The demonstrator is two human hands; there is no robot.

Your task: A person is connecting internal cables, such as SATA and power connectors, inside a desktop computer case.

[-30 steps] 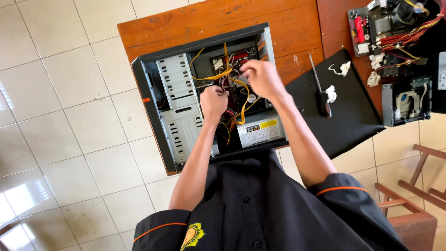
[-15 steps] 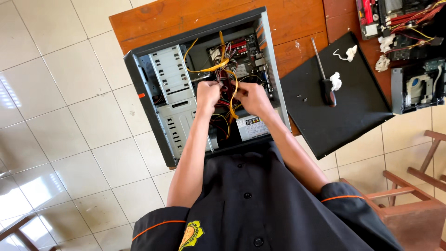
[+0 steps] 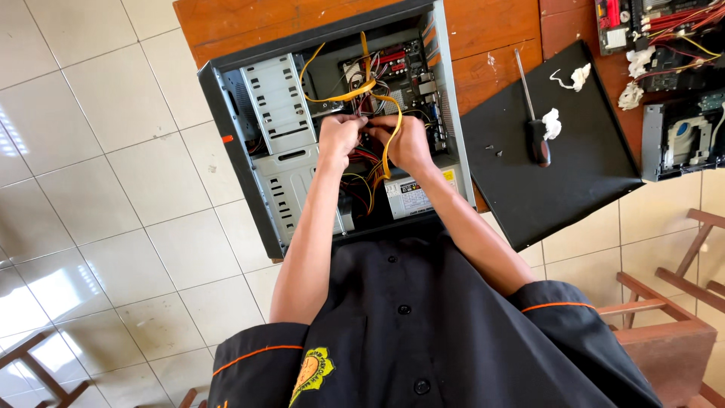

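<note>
Both hands are inside the open case [image 3: 249, 151] on the table [image 3: 491, 30] — the left hand [image 3: 340, 136] and right hand [image 3: 411, 140] are each closed around the yellow cable [image 3: 355, 94], just above the power supply [image 3: 415, 196]. A screwdriver [image 3: 532, 113] lies on the black panel [image 3: 574, 181] beside it.

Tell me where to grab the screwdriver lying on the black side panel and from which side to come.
Take the screwdriver by its dark handle, the thick end nearest the person; the thin metal shaft points away. It lies flat on the black panel, so come from above, fingers across the handle. The right hand is nearer, but it is among the yellow cables.
</note>
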